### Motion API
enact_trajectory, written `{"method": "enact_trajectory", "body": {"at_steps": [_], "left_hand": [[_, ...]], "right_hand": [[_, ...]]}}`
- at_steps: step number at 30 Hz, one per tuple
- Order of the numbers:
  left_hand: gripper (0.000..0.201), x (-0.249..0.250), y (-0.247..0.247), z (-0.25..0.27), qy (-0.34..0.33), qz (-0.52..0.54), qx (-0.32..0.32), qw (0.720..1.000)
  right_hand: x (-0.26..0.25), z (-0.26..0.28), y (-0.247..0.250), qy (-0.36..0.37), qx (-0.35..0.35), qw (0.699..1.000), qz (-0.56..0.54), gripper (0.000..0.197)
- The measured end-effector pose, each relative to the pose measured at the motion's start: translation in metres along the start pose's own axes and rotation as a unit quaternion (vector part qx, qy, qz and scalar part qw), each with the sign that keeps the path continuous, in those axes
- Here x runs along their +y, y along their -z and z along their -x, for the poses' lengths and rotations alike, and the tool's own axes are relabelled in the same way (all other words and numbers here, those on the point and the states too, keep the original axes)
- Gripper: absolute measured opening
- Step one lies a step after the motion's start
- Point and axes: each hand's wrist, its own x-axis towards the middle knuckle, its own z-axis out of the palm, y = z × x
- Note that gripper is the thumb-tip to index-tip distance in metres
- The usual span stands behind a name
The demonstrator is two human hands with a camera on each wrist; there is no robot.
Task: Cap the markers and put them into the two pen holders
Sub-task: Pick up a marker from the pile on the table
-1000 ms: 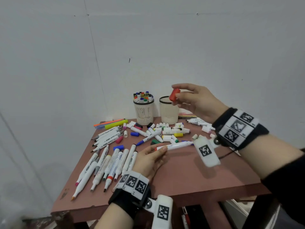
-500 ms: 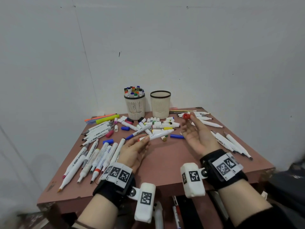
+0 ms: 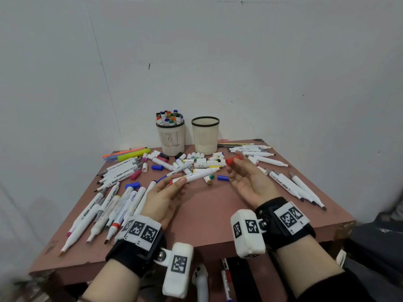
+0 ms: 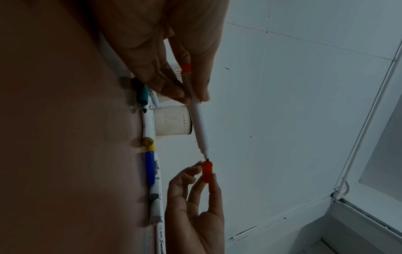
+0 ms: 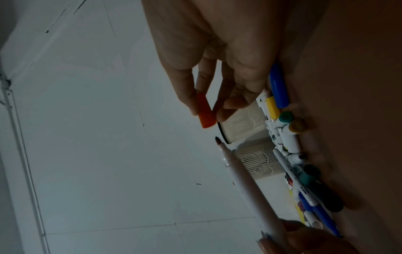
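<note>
Just in front of the empty holder [image 3: 205,136], above the heap of loose caps, we are bringing a red cap [image 3: 233,160] toward the bare tip of a white marker [image 3: 197,176]. Our left hand [image 3: 162,198] is pinching the marker near its red-banded rear end, thumb and fingers clamped round the barrel; our right hand [image 3: 248,182] is pinching the cap between thumb and fingertips, the other fingers loosely spread. In the left wrist view the cap's mouth is sitting right at the nib, not yet pushed on, so we are judging this to be the capping step. Next we are needing to line cap and barrel up straight, press until it seats, then drop the marker into this holder, since the full holder [image 3: 171,136] beside it is already packed. Around both holders, the reddish-brown tabletop [image 3: 207,216] is carrying many more markers and caps. Behind the holders, plain white walls are meeting in a corner.
</note>
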Motion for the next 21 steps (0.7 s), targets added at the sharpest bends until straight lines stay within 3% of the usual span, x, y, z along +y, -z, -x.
{"method": "enact_trajectory", "body": {"at_steps": [13,21], "left_hand": [[0.016,0.0014,-0.0023,0.0031,-0.007,-0.017,-0.005,1.0],[0.019,0.0022,-0.0024,0.0057,0.004,-0.04,-0.017,0.999]], "right_hand": [[0.0044,0.004,-0.0019,-0.024,-0.072,0.995,0.069,0.027],[0.0077,0.0015,-0.0004,-0.057,-0.045,0.992,0.101,0.024]]}}
